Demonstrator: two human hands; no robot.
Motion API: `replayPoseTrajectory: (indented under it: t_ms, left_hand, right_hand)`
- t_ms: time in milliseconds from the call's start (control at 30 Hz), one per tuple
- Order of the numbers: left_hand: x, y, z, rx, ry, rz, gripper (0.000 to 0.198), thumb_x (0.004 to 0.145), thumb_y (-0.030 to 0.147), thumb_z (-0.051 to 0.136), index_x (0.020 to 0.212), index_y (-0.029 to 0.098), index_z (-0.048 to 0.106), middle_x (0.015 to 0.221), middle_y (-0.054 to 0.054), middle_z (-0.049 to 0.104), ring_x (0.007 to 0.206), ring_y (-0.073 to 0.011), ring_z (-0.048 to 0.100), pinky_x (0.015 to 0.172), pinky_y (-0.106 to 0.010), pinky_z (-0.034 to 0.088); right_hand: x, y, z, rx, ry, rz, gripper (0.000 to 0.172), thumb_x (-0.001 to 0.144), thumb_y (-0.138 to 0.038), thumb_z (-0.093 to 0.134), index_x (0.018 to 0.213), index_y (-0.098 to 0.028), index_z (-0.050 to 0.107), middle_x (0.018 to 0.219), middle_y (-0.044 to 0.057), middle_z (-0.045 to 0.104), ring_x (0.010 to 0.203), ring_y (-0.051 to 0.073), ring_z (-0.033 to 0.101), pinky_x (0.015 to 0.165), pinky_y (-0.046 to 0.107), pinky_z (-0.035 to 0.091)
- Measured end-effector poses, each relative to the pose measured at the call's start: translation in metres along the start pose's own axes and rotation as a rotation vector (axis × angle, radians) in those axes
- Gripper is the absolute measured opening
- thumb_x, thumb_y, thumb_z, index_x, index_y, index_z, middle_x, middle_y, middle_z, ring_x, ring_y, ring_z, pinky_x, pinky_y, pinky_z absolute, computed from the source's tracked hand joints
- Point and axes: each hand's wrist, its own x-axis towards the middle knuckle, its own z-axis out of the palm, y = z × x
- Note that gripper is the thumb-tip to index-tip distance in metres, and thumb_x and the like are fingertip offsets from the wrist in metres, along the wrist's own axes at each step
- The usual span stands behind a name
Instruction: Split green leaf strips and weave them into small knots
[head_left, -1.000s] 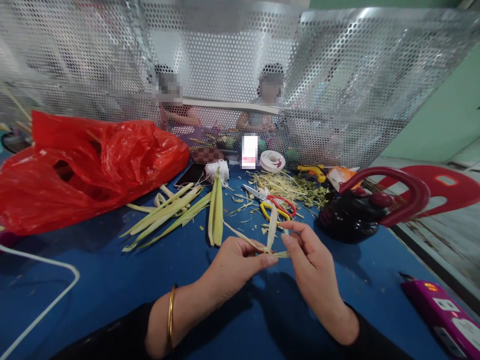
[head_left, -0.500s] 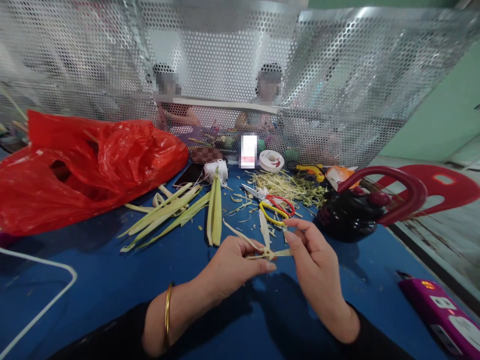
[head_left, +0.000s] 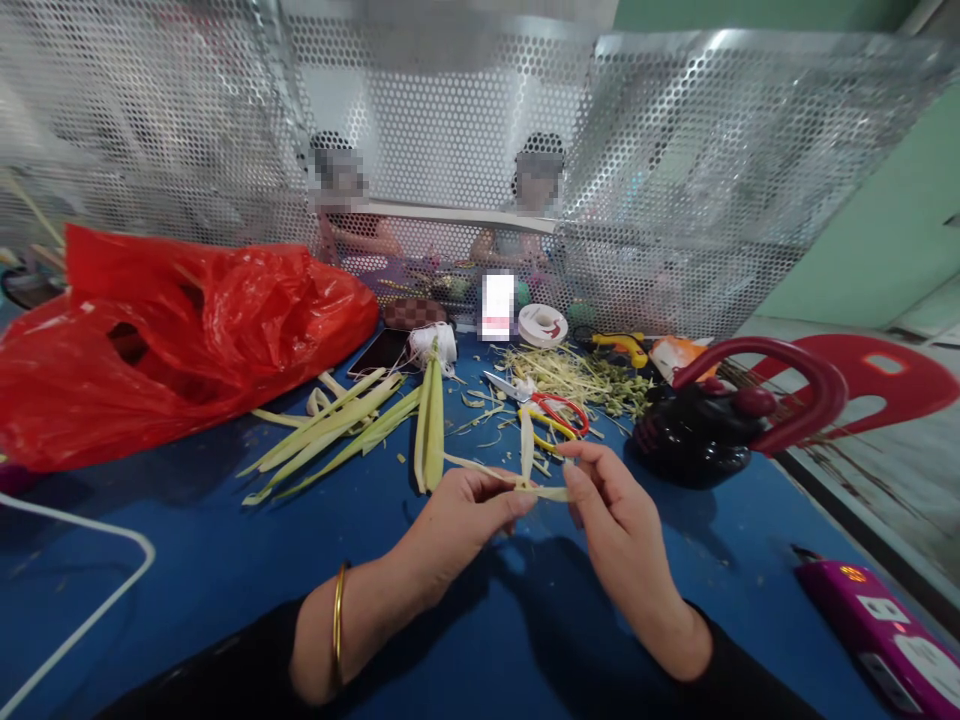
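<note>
Husk strips [head_left: 527,455]: crossing at a small pale join, held up over the near middle of the table [head_left: 225,580], between the person's two hands; one strip stands upright, one runs out left, one right.
Left hand [head_left: 469,520]: thumb and fingers clamped on the join, I'd say because that is where the strips could slip loose.
Right hand [head_left: 616,520]: thumb and fingertips closed on the end of the right-running strip, seemingly to keep it drawn out flat and apart from the upright one.
Forearms: both come in low from the near edge, angled towards each other; the left wrist lies nearly level, its back up, while the right hand tips upward with the index finger lifted.
Scissors [head_left: 541,400]: lying open-handled just beyond the hands, close enough, I'd guess, for a quick trim.
Clippings [head_left: 551,362]: heaped behind the scissors, probably so scraps stay off the working patch.
Husk leaves [head_left: 429,430]: laid beyond the left hand, likely within easy reach.
Black pot [head_left: 697,440]: to the right, well apart from the join.
</note>
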Motion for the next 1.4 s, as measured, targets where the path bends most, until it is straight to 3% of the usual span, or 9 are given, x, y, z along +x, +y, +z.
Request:
replayPoseTrajectory:
  t_ms: [233,467,667,767,900,1000,1100,1233,1400]
  left_hand:
    - [0.002,0.002,0.0,-0.074,0.036,0.031,0.03,0.061,0.035,0.079,0.08,0.013,0.073,0.072,-0.003,0.067,0.066,-0.0133,0.055,0.068,-0.026,0.042]
    - [0.001,0.005,0.0,-0.082,0.109,0.008,0.031,0.066,0.041,0.075,0.08,0.014,0.072,0.06,0.001,0.061,0.056,-0.01,0.051,0.058,-0.023,0.039]
    - [0.002,0.005,0.0,-0.15,0.134,-0.007,0.032,0.067,0.043,0.076,0.068,0.013,0.067,0.055,0.002,0.058,0.053,-0.0084,0.048,0.057,-0.022,0.039]
    - [0.002,0.005,-0.001,-0.231,0.112,-0.009,0.033,0.065,0.043,0.078,0.073,0.012,0.069,0.059,0.0,0.061,0.055,-0.0084,0.05,0.059,-0.022,0.041]
    - [0.002,0.006,-0.003,-0.351,0.09,-0.013,0.032,0.065,0.038,0.081,0.081,0.012,0.071,0.071,-0.005,0.069,0.065,-0.0114,0.06,0.069,-0.023,0.045]
    - [0.001,0.006,0.0,-0.404,0.149,0.018,0.028,0.067,0.036,0.08,0.079,0.012,0.071,0.075,-0.006,0.071,0.072,-0.013,0.062,0.074,-0.023,0.046]
    - [-0.002,0.006,0.005,-0.438,0.16,0.046,0.025,0.067,0.034,0.079,0.074,0.012,0.071,0.071,-0.005,0.07,0.067,-0.0122,0.061,0.069,-0.022,0.046]
    - [-0.003,0.005,0.009,-0.444,0.104,0.02,0.024,0.065,0.032,0.08,0.072,0.011,0.073,0.068,-0.005,0.07,0.064,-0.0117,0.06,0.065,-0.021,0.045]
    - [-0.001,0.004,0.005,-0.344,0.121,0.06,0.023,0.073,0.034,0.074,0.067,0.012,0.075,0.072,-0.005,0.069,0.074,-0.0127,0.059,0.073,-0.021,0.043]
  right_hand:
    - [-0.003,0.002,0.003,-0.038,-0.157,-0.075,0.018,0.092,-0.033,0.051,0.081,-0.021,0.056,0.064,-0.003,0.052,0.057,0.013,0.051,0.055,0.024,0.042]
    - [-0.004,0.003,0.005,-0.087,-0.219,-0.129,0.018,0.092,-0.031,0.05,0.077,-0.022,0.055,0.064,-0.003,0.054,0.059,0.014,0.051,0.057,0.023,0.043]
    - [-0.003,0.005,0.004,-0.17,-0.243,-0.155,0.021,0.093,-0.031,0.049,0.075,-0.022,0.055,0.062,-0.003,0.052,0.057,0.014,0.05,0.055,0.023,0.041]
    - [-0.003,0.004,0.001,-0.236,-0.159,-0.228,0.015,0.093,-0.029,0.049,0.083,-0.022,0.059,0.074,0.001,0.061,0.069,0.017,0.057,0.065,0.027,0.046]
    - [-0.007,0.001,-0.005,-0.337,0.066,-0.481,0.014,0.088,-0.023,0.058,0.101,-0.023,0.063,0.099,0.008,0.062,0.094,0.024,0.057,0.082,0.037,0.045]
    - [-0.013,0.001,-0.001,-0.33,-0.022,-0.565,0.012,0.087,-0.017,0.059,0.095,-0.025,0.063,0.086,0.004,0.062,0.081,0.02,0.057,0.074,0.033,0.045]
    - [-0.017,0.006,0.01,-0.243,-0.182,-0.463,0.009,0.088,-0.019,0.059,0.094,-0.023,0.063,0.086,0.003,0.064,0.08,0.019,0.059,0.072,0.03,0.046]
    - [-0.017,0.009,0.022,-0.108,-0.245,-0.284,0.01,0.09,-0.023,0.056,0.081,-0.022,0.061,0.083,0.003,0.063,0.08,0.018,0.06,0.072,0.026,0.047]
    - [-0.019,0.004,0.02,-0.077,-0.299,-0.275,0.022,0.091,-0.021,0.051,0.069,-0.021,0.052,0.073,0.0,0.056,0.072,0.015,0.055,0.066,0.024,0.044]
